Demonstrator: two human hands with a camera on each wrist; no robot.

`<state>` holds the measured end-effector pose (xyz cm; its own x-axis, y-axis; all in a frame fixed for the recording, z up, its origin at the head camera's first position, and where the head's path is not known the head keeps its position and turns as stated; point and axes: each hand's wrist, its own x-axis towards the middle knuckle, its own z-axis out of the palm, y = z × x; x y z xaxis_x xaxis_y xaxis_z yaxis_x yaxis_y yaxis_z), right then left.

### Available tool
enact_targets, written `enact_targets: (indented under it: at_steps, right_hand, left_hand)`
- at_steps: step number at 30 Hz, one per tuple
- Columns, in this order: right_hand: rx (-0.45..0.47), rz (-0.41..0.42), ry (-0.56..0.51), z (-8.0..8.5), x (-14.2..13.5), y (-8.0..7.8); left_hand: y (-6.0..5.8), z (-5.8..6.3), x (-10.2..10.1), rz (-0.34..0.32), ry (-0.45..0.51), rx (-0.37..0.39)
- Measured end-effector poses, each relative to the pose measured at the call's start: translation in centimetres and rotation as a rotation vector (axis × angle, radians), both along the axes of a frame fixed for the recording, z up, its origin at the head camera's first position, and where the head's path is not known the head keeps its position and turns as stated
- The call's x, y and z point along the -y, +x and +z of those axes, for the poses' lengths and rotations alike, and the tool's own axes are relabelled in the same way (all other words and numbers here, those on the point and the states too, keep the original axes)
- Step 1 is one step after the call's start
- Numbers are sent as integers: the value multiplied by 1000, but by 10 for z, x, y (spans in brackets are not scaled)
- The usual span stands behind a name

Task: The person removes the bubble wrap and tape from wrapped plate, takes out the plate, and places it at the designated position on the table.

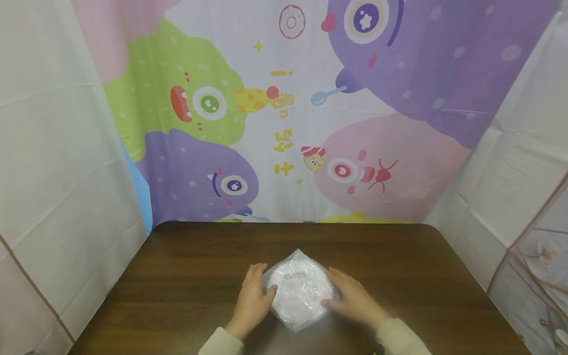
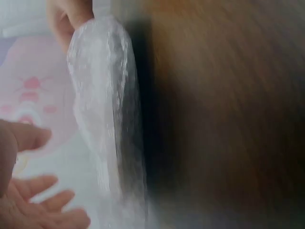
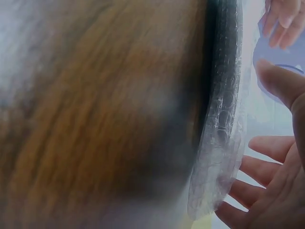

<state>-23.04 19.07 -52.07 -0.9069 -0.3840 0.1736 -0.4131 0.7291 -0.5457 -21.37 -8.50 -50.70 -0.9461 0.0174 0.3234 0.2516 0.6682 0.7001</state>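
A round, whitish flat thing wrapped in clear bubble wrap [image 1: 301,291] lies near the front middle of the dark table. Beside its left edge is my left hand [image 1: 254,300], fingers straight and spread; the left wrist view shows a gap between that hand [image 2: 35,202] and the wrap [image 2: 102,90]. On the other side is my right hand [image 1: 355,300], its thumb over the wrap in the head view. Seen from the right wrist, the right hand's [image 3: 271,186] loosely spread fingertips meet the wrap's edge [image 3: 221,124], while its thumb stands apart. What the wrap encloses is blurred by the plastic.
The brown wood-grain table [image 1: 177,276] has rounded far corners. Behind it hangs a curtain [image 1: 284,197] printed with cartoon monsters. Pale sheets [image 1: 57,148] hang at both sides, and a floral surface [image 1: 541,266] shows at the right edge.
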Motion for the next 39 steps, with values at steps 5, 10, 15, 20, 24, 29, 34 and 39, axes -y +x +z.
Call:
enact_targets:
  at_steps: [5, 10, 15, 20, 24, 29, 34, 39]
  right_hand:
    - [-31, 25, 34, -1, -1, 3]
    - [-4, 48, 36, -3, -2, 6]
    - [-10, 78, 33, -2, -1, 7]
    - [-10, 91, 34, -5, -3, 4]
    - [-11, 98, 34, -7, -4, 3]
    - [-15, 106, 27, -7, -5, 3]
    - [-14, 118, 29, -7, -5, 4]
    - [1, 110, 51, -6, -4, 4]
  left_hand:
    - [4, 1, -20, -267, -139, -49]
    - [7, 0, -34, -404, -276, 8]
    - [11, -1, -42, -411, -387, -23]
    - [15, -3, -44, -370, -449, -57]
    - [16, -7, -45, -354, -467, -93]
    - [19, -9, -46, -341, -466, -138]
    - [22, -6, -46, -336, -455, -169]
    - [22, -5, -45, -329, -460, -208]
